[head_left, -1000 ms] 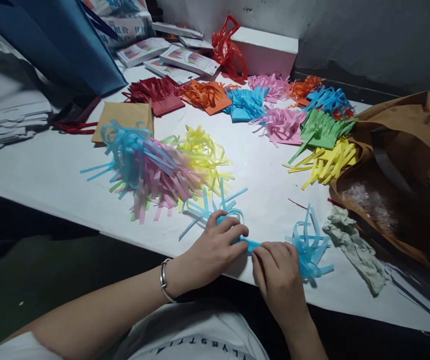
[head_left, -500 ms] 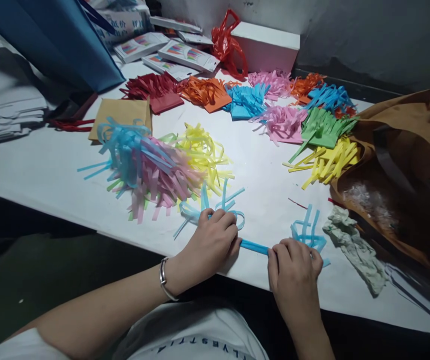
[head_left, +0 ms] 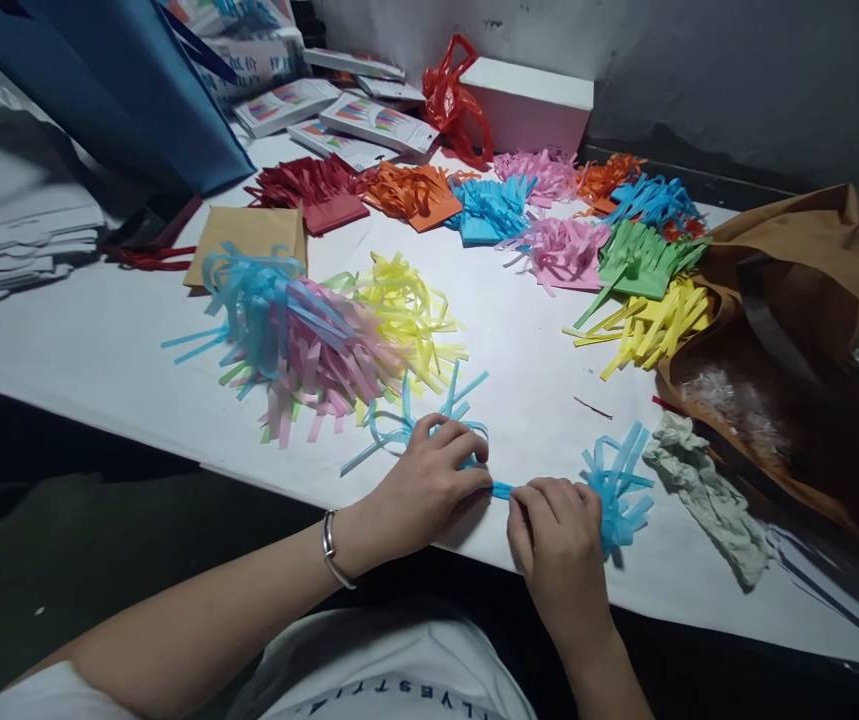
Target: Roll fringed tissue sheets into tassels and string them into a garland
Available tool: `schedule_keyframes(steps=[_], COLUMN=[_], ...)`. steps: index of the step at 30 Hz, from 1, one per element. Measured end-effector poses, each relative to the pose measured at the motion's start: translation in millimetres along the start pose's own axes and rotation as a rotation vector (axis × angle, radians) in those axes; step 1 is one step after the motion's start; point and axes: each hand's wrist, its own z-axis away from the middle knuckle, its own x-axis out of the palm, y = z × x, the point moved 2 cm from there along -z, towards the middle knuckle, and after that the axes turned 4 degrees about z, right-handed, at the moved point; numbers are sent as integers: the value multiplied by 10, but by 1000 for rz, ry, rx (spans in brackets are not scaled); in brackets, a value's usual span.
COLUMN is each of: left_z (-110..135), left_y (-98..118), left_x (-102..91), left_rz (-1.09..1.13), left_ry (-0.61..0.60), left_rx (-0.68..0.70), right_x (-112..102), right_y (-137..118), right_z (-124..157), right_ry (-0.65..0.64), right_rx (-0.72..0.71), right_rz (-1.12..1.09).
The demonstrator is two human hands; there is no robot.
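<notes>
A light blue tissue paper tassel [head_left: 620, 490] lies across the table's front edge, its middle rolled into a thin twist and loose strips fanning out at both ends. My left hand [head_left: 436, 480] is closed around the left part of the twist, beside the left fringe. Closed fingers of my right hand [head_left: 560, 525] grip the twist close to the right fringe. Only a short piece of the roll shows between the hands. Beyond my left hand lies a pile of finished-looking tassels: blue [head_left: 253, 300], pink [head_left: 339, 350] and yellow [head_left: 406, 310].
Folded fringed paper bundles, including red [head_left: 316, 190], green [head_left: 635, 258] and yellow [head_left: 654, 325], curve along the back and right. A brown bag [head_left: 789, 400] and crumpled pale paper [head_left: 706, 500] lie at right. A blue bag [head_left: 121, 90] stands at left, a white box [head_left: 526, 105] behind.
My right hand has slid left along the twist, nearer my left hand, uncovering more of the right fringe. My left hand's fingers have shifted slightly.
</notes>
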Motion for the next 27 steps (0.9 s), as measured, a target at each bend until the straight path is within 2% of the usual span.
schedule_keyframes(steps=[4, 11, 16, 20, 24, 27], left_z=[-29, 5, 49, 56, 56, 15], left_y=[-9, -31, -69, -65, -9, 67], left_x=[19, 21, 49, 29, 5, 18], left_rz=[-16, 39, 144, 135, 100, 10], left_ry=[-2, 6, 45, 7, -52, -69], left_rx=[78, 54, 1, -11, -55, -152], right_x=[9, 34, 58, 8, -78, -90], right_y=[-24, -59, -23, 30, 112, 147], right_z=[-30, -58, 7, 62, 116, 120], right_ry=[-39, -19, -98, -98, -73, -53], right_rx=[-11, -68, -100, -111, -41, 2], right_rz=[19, 39, 66, 93, 158, 209])
